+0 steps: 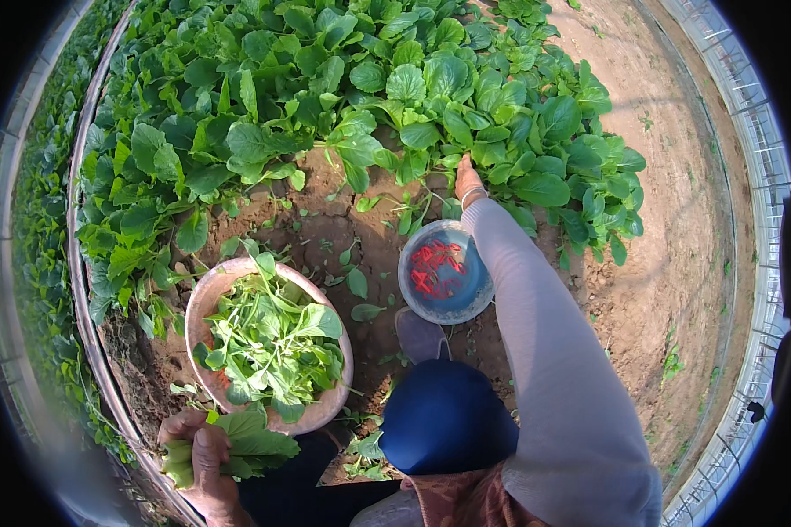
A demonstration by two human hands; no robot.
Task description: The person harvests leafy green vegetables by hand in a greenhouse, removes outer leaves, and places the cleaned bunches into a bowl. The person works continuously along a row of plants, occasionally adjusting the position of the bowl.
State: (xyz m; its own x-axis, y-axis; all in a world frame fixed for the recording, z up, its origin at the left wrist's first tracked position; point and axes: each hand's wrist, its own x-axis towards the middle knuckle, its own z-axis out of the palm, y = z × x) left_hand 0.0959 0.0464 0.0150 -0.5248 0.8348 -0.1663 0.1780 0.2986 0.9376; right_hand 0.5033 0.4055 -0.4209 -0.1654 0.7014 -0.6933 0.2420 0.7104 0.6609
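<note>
My left hand [201, 454] is closed around a small bunch of green leafy plants [257, 443] at the lower left, beside a round pinkish tub [201, 309] heaped with picked leaves [277, 342]. Farther forward, my right hand [468, 179] reaches in at the base of the leafy green plants [488, 125]; its fingertips are hidden under leaves, so whether it grips a stem cannot be told. Just below that wrist, a grey-blue bowl [445, 309] holds several red bands [435, 267].
Brown soil [329, 217] strewn with loose leaves lies between the tub and the standing plants. A pale rail-like edging [82, 263] runs along the left, with more plants beyond it. My knee [448, 418] and shoe [422, 334] are close to the bowl.
</note>
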